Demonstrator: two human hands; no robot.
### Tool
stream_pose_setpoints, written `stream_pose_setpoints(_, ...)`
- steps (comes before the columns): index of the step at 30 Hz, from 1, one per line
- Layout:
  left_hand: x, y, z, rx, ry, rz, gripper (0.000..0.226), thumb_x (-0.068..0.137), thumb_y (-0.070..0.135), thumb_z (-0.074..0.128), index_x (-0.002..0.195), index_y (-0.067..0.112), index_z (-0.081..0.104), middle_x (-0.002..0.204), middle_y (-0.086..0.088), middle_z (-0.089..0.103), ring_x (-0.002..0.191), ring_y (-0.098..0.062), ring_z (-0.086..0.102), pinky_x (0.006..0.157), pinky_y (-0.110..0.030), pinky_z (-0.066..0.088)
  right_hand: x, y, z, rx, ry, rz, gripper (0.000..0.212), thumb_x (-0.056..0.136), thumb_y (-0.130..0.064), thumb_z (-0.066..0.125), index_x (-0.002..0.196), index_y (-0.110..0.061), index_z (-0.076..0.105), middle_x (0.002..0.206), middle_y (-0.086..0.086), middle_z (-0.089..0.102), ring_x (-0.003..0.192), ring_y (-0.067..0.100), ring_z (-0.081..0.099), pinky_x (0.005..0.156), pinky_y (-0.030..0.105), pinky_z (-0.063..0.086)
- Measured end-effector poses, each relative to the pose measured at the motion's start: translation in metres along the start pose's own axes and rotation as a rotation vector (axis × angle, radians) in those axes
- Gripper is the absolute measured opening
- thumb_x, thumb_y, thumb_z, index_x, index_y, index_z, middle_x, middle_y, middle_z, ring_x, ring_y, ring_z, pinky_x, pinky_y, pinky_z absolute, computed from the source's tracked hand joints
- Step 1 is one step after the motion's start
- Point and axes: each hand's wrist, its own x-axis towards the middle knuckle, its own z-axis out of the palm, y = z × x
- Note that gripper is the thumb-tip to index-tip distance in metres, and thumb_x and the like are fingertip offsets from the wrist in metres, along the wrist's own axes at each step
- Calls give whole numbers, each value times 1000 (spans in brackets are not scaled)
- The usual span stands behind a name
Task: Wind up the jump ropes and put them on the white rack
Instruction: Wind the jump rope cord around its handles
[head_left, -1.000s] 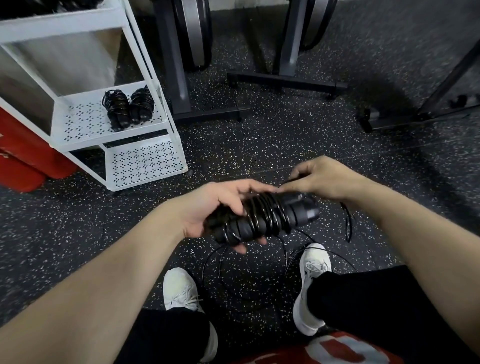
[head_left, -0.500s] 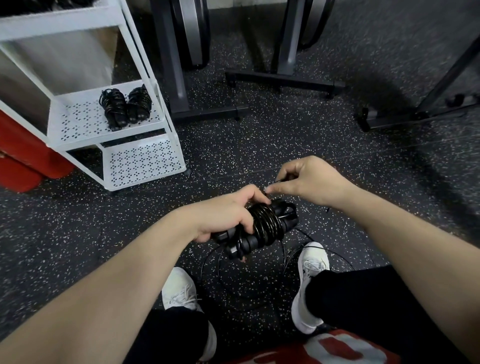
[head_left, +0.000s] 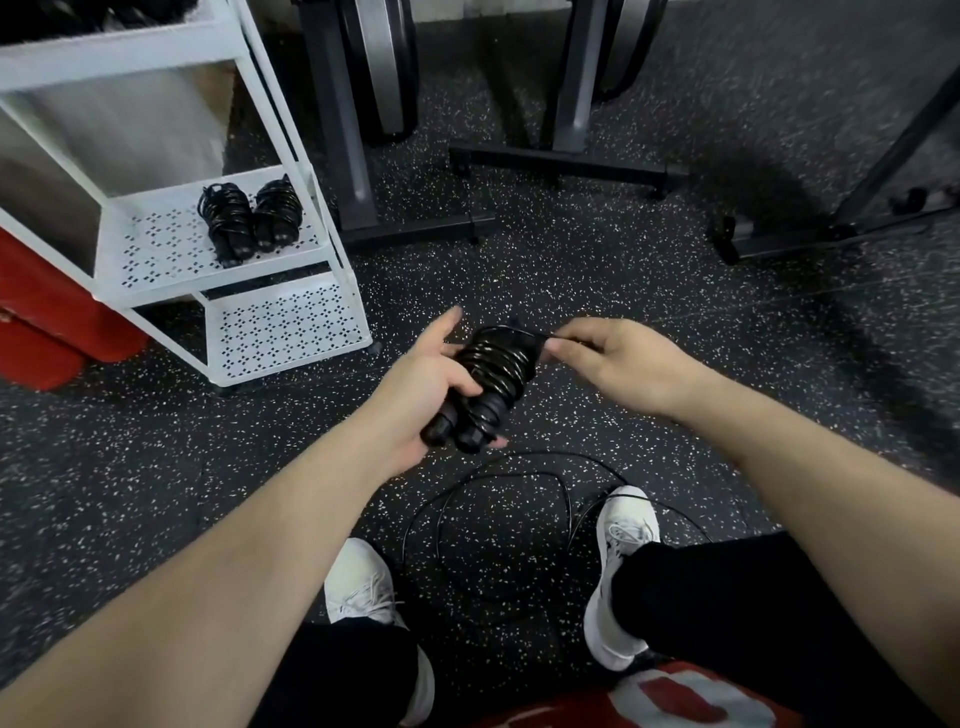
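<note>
My left hand (head_left: 415, 395) grips a black jump rope bundle (head_left: 493, 374), two handles with cord coiled round them, held pointing away from me over the floor. My right hand (head_left: 618, 364) pinches the cord end at the bundle's far tip. The white rack (head_left: 291, 332) stands at the left. On its middle shelf lie two wound black jump ropes (head_left: 249, 218) side by side. A loose black cord (head_left: 498, 467) lies in loops on the floor between my feet.
Dark speckled rubber floor all round. Exercise machine bases (head_left: 561, 166) stand behind, another frame (head_left: 831, 234) at the right. A red object (head_left: 47, 322) sits behind the rack at the left. My white shoes (head_left: 618, 561) flank the loose cord.
The bundle has turned from lying crosswise to pointing away from me. My right hand moved from above it to its far tip, pinching the cord. The view shifted slightly.
</note>
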Motion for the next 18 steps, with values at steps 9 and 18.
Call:
stream_pose_setpoints(9, -2, 5, -4, -473, -66, 42, 73, 77, -10, 39, 141, 21, 57, 130, -25, 67, 111, -46, 69, 66, -47, 63, -3, 0, -6, 119, 0, 28, 27, 106, -41, 43, 107, -27, 67, 67, -11, 56, 43, -2, 43, 45, 15, 35)
stream_pose_setpoints(18, -5, -4, -11, -783, -327, -38, 76, 77, -3, 47, 152, 12, 43, 133, -37, 58, 111, -51, 67, 56, -41, 64, -4, -8, -7, 552, -134, 29, 21, 100, -45, 53, 109, -28, 63, 64, -5, 48, 63, 13, 42, 67, 27, 40)
